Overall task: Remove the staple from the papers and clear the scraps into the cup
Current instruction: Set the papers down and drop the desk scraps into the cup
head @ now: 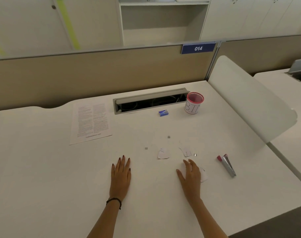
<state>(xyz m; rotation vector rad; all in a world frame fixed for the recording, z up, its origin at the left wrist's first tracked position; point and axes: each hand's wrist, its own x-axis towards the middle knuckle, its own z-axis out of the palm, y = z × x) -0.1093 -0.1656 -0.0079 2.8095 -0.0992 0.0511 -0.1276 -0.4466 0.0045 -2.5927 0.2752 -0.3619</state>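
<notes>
From here I judge the stapled sheets are already dealt with and the step in hand is gathering scraps for the cup (194, 103), which stands at the far right of the surface (43, 169), just beside the open cable tray (150, 101) and marked "BIN". My left hand (121, 176) lies flat, fingers spread, its grip open and empty. My right hand (191, 175) rests palm down on a torn paper scrap (204, 175), fingers loosely spread, not closed on it. To do this well I would sweep the pieces together first: the scrap (163, 153) ahead between my hands, the second torn piece (185, 150) just right of it, then pinch the heap and carry it in one trip. The small metal bits (146, 148) are harder; one lies ahead of the left hand, another (168, 137) farther out, a third (195, 154) near the right scrap. They look like staples, though too small for me to be sure, and I would press a fingertip on each or slide it onto paper. The papers (91, 122) lie well apart at far left, out of the way. The stapler (226, 164) sits to my right, and the blue staple box (163, 113) lies on the path toward the cup; I should lift over it rather than drag past.
</notes>
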